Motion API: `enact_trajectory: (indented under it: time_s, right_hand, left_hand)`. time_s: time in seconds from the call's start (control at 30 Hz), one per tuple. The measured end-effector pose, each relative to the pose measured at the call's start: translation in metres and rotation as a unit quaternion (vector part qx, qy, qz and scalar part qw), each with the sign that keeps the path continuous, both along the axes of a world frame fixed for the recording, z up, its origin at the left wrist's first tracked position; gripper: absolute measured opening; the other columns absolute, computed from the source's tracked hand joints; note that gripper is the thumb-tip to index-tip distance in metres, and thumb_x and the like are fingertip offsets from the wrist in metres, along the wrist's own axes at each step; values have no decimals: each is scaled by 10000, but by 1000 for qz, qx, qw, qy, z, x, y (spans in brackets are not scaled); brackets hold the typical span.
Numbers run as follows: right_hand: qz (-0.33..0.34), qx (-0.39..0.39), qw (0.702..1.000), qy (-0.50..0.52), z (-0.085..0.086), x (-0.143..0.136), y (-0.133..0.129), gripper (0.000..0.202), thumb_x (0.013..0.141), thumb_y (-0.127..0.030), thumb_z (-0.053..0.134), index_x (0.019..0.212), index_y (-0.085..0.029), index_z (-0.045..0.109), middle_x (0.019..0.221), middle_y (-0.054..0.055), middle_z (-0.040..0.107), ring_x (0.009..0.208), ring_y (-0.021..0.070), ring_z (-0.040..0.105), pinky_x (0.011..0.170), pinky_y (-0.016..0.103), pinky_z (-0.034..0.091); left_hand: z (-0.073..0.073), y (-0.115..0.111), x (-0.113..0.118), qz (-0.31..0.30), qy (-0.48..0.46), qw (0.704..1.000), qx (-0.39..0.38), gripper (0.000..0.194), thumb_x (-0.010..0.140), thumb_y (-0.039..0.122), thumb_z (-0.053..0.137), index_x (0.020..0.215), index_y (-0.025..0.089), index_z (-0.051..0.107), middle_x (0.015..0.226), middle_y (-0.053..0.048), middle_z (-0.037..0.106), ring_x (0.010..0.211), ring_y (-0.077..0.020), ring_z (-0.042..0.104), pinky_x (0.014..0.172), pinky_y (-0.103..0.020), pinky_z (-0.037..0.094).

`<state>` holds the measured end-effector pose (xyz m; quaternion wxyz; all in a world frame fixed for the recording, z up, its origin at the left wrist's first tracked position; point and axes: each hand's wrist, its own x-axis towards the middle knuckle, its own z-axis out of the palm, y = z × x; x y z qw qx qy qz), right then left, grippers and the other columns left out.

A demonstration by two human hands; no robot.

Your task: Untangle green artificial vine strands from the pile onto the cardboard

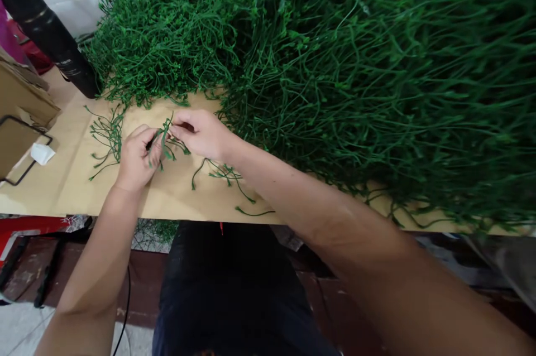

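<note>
Pinched between the thumb and fingers of my left hand (140, 156) is a small bunch of green artificial stems (166, 135). My right hand (201, 131) meets it from the right, its thumb and forefinger closed on the top of the same bunch. Loose green stems (108, 135) lie on the brown paper-covered table (167, 200) to the left of my left hand. More loose stems (226, 173) lie beneath my right wrist. Behind both hands rises a large pile of green stems (293, 54), which stretches to the right edge.
A black bottle (50, 32) leans at the back left. Beside it stand a cardboard box (23, 94) and a black wire frame (29, 169) with a white tag (42, 153). The table's front edge runs below my forearms.
</note>
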<state>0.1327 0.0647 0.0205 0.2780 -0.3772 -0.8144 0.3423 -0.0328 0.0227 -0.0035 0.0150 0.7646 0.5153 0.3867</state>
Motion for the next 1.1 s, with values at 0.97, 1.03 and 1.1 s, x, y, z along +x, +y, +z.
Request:
enact_trajectory:
  time_s: [0.97, 1.03, 1.1]
  right_hand:
    - [-150, 257, 938, -176, 32, 91, -8, 399, 904, -457, 459, 925, -100, 638, 933, 110, 587, 986, 230, 536, 858, 409, 407]
    - [-111, 210, 959, -154, 31, 68, -14, 382, 911, -441, 450, 932, -108, 636, 916, 96, 595, 945, 210, 549, 841, 378, 413]
    - [-73, 150, 978, -128, 25, 39, -17, 375, 907, -436, 460, 950, -103, 625, 925, 95, 601, 901, 188, 553, 803, 334, 415]
  left_hand:
    - [-6, 10, -2, 153, 67, 986, 4, 250, 855, 321, 461, 691, 176, 583, 691, -40, 581, 675, -161, 524, 622, -282, 376]
    - [-5, 10, -2, 153, 95, 984, 17, 224, 849, 318, 479, 716, 181, 597, 696, -39, 582, 665, -161, 511, 610, -282, 360]
    - [-4, 8, 0, 143, 119, 982, 30, 192, 844, 293, 484, 753, 183, 613, 704, -38, 586, 659, -162, 505, 606, -283, 353]
